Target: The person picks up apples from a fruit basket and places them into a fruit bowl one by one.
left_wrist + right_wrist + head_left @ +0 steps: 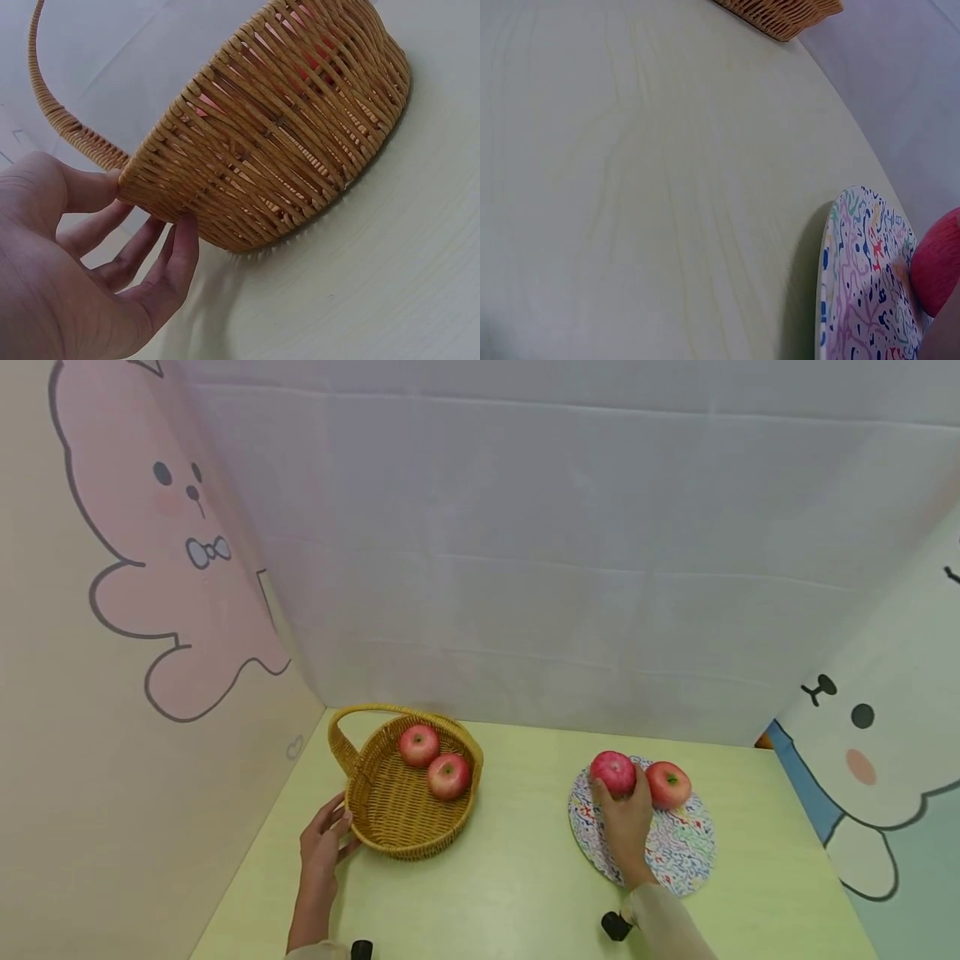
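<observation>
My left hand (324, 845) holds the near-left side of a wicker basket (401, 850). In the left wrist view the thumb of this hand (82, 262) lies at the rim of the basket (270, 142), and curled fingers press the woven wall below. Two red apples sit inside, one at the back (418, 745) and one at the right (449, 777). On the right, my right hand (628, 822) grips a red apple (612, 772) over the far part of a round, colourfully patterned plate (678, 860). Beside its fingers lies another red apple (669, 785) on the plate.
The pale yellow table (517, 860) stretches between basket and plate. A white cloth wall (525, 568) closes off the back. Side panels with cartoon animals stand left (172, 610) and right (885, 752). The basket's tall handle (341, 739) arches over its far-left side.
</observation>
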Motion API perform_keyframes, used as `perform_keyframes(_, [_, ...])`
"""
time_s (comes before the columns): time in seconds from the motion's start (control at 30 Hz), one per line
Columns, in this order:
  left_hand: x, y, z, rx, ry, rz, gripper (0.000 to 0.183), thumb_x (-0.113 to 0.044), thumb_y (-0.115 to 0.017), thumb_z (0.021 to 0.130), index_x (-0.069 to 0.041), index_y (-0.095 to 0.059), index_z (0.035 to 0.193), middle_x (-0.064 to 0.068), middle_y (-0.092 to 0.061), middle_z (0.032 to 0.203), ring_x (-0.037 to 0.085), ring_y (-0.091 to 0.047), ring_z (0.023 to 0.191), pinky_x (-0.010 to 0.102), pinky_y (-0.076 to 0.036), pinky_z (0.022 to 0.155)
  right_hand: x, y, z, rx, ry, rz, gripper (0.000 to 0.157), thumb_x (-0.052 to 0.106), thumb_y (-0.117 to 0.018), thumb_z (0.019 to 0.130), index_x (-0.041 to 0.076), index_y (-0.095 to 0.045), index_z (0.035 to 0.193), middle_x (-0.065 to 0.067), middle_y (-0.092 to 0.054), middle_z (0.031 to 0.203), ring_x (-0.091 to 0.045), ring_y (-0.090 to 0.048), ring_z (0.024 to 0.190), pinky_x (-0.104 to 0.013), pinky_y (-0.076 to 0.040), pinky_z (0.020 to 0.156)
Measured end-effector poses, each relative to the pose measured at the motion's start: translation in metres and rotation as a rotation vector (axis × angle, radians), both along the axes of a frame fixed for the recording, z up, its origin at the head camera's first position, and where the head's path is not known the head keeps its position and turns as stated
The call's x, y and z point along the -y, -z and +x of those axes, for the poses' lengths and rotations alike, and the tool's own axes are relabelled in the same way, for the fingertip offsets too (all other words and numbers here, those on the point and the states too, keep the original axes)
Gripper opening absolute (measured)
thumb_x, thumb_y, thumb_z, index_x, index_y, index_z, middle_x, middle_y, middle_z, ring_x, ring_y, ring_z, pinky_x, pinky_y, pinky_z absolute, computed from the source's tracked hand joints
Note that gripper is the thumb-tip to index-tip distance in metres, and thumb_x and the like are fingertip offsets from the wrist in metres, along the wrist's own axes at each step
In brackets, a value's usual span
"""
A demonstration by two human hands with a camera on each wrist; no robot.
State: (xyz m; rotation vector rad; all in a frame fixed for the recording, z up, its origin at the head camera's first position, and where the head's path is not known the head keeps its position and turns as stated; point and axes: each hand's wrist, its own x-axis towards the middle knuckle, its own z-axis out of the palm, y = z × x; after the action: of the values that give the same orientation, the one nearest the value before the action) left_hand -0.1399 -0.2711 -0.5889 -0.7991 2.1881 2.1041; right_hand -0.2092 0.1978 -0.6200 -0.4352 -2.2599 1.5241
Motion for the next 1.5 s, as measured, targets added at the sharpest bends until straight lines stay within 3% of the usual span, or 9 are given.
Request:
perform_keyframes(0.6, [0.001,0.001,-0.001,0.000,0.004,0.009,0.053,-0.025,-0.055,0.110,-0.022,-0.042,0.161,0.016,-0.043,0.159,-0.006,-0.064,0.098,0.024,-0.061,0.082,0.002,-0.002,-0.001,0.074,0.006,-0.005,0.086,0.026,-0.076,0.097,0.001,-0.025,0.162,-0.025,-0.038,0.163,-0.045,-0.041,0.148,-0.064,-0.037,0.120])
perform_keyframes(0.97, [-0.001,-0.003,-0.002,-0.009,0.000,-0.003,0.051,-0.024,-0.057,0.109,-0.020,-0.045,0.159,0.013,-0.049,0.151,-0.004,-0.066,0.100,0.026,-0.062,0.084,0.004,-0.005,0.007,0.045,-0.001,-0.119,0.092,0.024,-0.077,0.097,-0.002,-0.018,0.163,-0.028,-0.028,0.168,-0.041,-0.031,0.157,-0.053,-0.031,0.126])
perform_keyframes(1.5, [-0.001,-0.002,0.000,-0.011,0.004,0.000,0.052,-0.024,-0.056,0.109,-0.021,-0.045,0.160,0.014,-0.047,0.154,-0.003,-0.066,0.101,0.028,-0.062,0.086,0.006,-0.010,0.023,0.033,0.015,-0.092,0.084,0.020,-0.074,0.098,0.000,-0.022,0.162,-0.026,-0.029,0.168,-0.040,-0.030,0.158,-0.052,-0.030,0.126])
